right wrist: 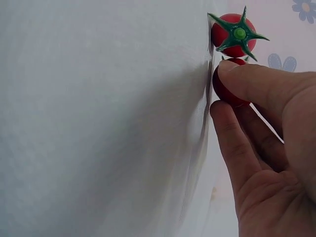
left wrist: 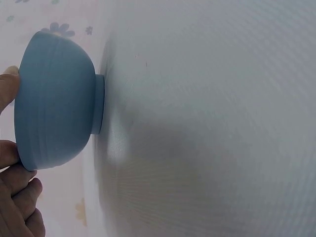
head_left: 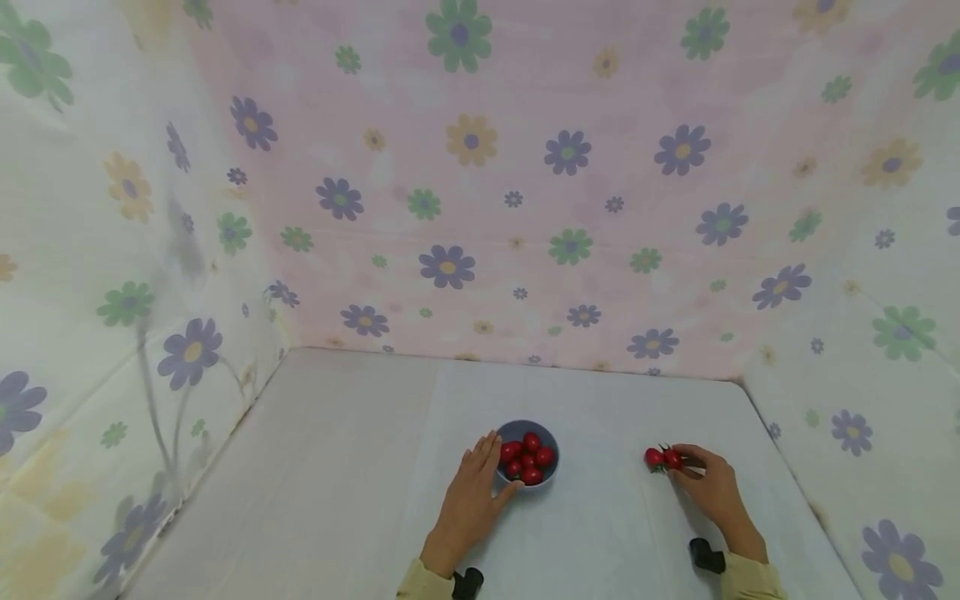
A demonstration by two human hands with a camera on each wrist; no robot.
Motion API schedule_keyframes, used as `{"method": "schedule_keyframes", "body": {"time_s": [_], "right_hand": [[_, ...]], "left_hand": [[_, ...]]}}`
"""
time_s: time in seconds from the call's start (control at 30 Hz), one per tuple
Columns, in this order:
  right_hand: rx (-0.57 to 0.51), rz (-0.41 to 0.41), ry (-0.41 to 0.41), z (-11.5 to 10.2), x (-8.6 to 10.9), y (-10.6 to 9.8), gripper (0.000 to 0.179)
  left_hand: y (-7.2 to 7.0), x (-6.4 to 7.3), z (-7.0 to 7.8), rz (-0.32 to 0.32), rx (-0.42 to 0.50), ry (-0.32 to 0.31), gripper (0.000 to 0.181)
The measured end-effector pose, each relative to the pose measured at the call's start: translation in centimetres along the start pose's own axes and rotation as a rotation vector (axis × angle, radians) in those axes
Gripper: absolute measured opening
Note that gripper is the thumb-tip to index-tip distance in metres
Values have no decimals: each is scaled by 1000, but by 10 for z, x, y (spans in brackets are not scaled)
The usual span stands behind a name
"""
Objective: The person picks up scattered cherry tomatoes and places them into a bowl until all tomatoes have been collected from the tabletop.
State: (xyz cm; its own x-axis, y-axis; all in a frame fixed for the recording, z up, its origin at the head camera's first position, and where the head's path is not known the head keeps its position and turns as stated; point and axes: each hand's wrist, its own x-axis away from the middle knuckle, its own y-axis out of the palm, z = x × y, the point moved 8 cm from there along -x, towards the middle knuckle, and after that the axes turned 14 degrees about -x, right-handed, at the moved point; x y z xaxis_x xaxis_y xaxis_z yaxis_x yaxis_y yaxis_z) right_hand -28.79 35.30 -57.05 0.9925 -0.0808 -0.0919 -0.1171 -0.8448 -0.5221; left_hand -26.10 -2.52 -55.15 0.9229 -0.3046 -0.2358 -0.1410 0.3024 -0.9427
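My left hand (head_left: 468,496) holds a small blue-grey bowl (head_left: 514,430) by its left side, thumb at the near rim and fingers along the far left. Several red cherry tomatoes (head_left: 528,461) lie inside. In the left wrist view the bowl (left wrist: 59,103) stands upright on its foot, and thumb and fingers touch its rim. To the right, my right hand (head_left: 708,487) pinches one cherry tomato (right wrist: 223,89) between thumb and fingers, low at the tabletop. Against it sits a second cherry tomato (head_left: 653,458), its green star-shaped calyx facing the right wrist camera.
A white cloth covers the table (head_left: 337,467). Flower-printed curtains (head_left: 510,167) enclose it at the back and on both sides. Dark wrist mounts (head_left: 707,556) sit beside the yellow sleeves.
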Motion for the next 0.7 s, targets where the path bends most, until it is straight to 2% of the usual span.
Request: {"method": "schedule_keyframes", "body": {"time_s": [0.3,0.7], "right_hand": [[8,0,43,-1,2,-2,45],[-6,56,17,-10,12,-3,45]], "left_hand": [[0,0,0,-6,12,-2,78],[-1,0,1,-5,-3,6,78]]}}
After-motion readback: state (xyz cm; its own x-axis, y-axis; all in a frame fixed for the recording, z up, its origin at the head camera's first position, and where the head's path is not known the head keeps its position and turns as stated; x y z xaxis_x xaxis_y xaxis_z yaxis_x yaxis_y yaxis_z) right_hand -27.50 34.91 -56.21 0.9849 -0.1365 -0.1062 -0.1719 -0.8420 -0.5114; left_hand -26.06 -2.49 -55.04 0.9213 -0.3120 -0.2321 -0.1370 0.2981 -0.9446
